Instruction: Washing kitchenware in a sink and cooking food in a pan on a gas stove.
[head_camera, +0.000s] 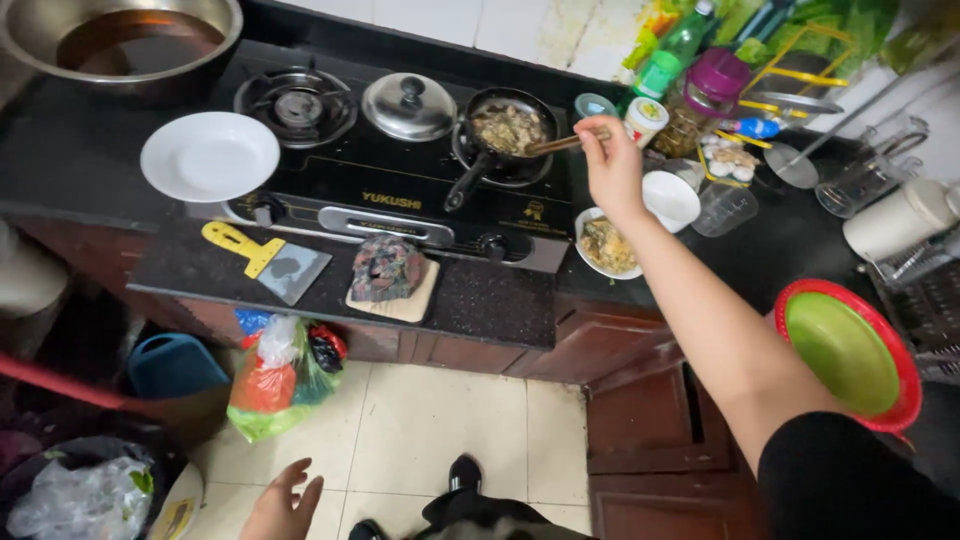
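My right hand (612, 165) reaches over the counter and grips a pair of wooden chopsticks (556, 145) whose tips sit in the food of a small black frying pan (508, 128) on the right burner of a black two-burner gas stove (390, 190). My left hand (283, 505) hangs low over the tiled floor, fingers apart, holding nothing. A white bowl of cooked food (605, 246) stands on the counter just below my right wrist.
A white plate (210, 155), a steel lid (408, 105) and a big metal basin (125, 45) lie left of the pan. A yellow-handled scraper (270, 258) and a cloth on a board (390, 275) sit in front. Jars, bottles, cups and a red-green plate stack (850, 350) crowd the right.
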